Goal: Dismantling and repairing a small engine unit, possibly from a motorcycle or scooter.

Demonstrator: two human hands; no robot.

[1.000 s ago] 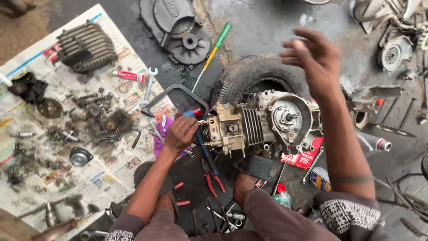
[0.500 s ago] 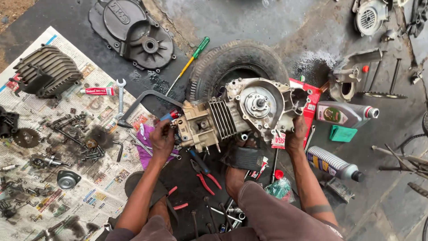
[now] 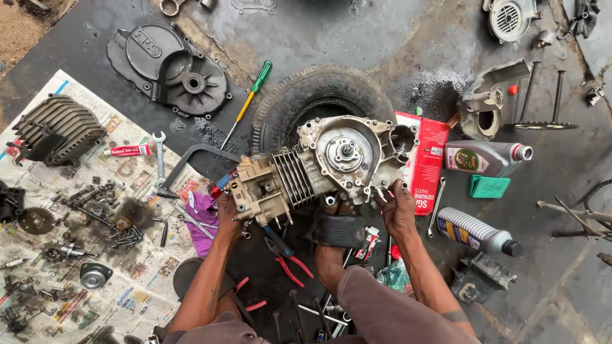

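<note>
Centre floor: grimy finned aluminium scooter engine [image 3: 319, 167], resting on the black rubber tyre [image 3: 319, 95].
Axis: left-right, just beyond both hands.
Left hand [image 3: 227, 213]: gripping the cylinder-head end.
Right hand [image 3: 396, 207]: fingers curled on the crankcase edge.
Room: red carton [image 3: 422, 162] and red-handled pliers [image 3: 287, 258] crowd close.

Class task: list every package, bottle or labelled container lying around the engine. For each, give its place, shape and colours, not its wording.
Flat red cardboard box: right of the engine, white lettering.
Grey plastic bottle with a dark label: on its side right of the box, red-ringed neck.
Ribbed grey plastic bottle: lower right, on its side, black cap.
Small red-and-white tube: on the newspaper, left.
</note>
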